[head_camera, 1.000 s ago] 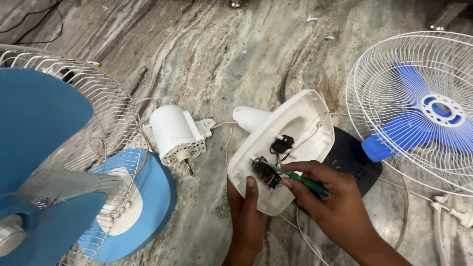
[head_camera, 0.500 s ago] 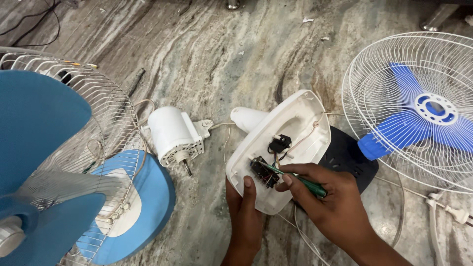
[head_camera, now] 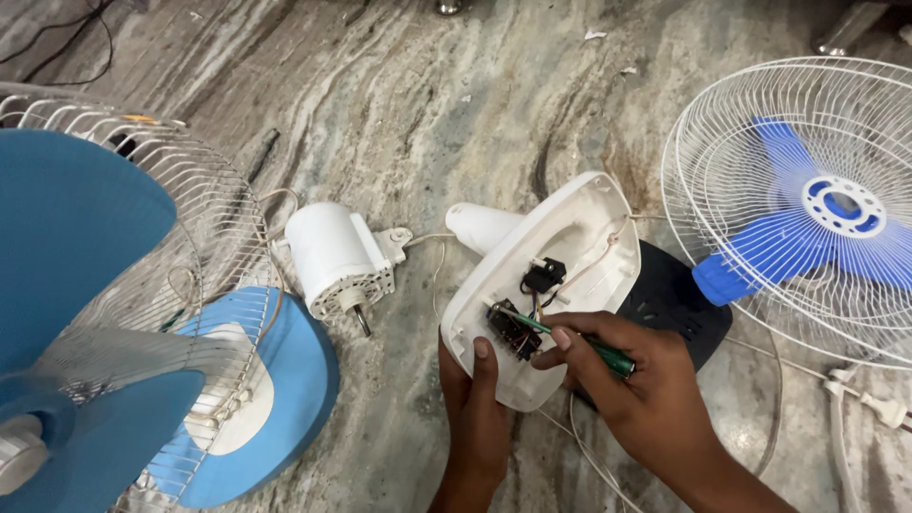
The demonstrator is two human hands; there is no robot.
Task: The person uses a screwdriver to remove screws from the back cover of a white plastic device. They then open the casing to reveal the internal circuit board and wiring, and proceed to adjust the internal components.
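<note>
Head view: our right hand (head_camera: pixel 638 380) sits in the lower centre-right of the frame, fingers curled around a green-handled screwdriver (head_camera: pixel 570 340), thumb and forefinger pinching the shaft close to the handle. The tip reaches up and left into the black switch block (head_camera: pixel 514 332) set inside the upturned white fan base cover (head_camera: pixel 556 275). Our left hand (head_camera: pixel 472 399) comes up from the bottom edge and clamps the lower rim of that cover, thumb lying on the inner face, fingers hidden beneath.

To work this well, we judge that the cover must not rock: the left thumb presses it down while the tool stays in line with the screw or terminal it meets, though we cannot tell exactly what the tip touches. Thin wires (head_camera: pixel 594 261) run from the switch block past a small black part (head_camera: pixel 545 274) higher in the cover, so we keep the shaft off them and push gently, since the thin plastic could crack or the tip could slip onto the wiring.

Outward, a black base plate (head_camera: pixel 679 299) lies under the cover's right edge on the stone floor (head_camera: pixel 427 114). A white motor (head_camera: pixel 334 258) lies left of the cover, near but apart. A fan with a blue blade and wire guard (head_camera: pixel 114 313) fills the left, and another white-guarded fan with blue blades (head_camera: pixel 817 209) occupies the upper right.
</note>
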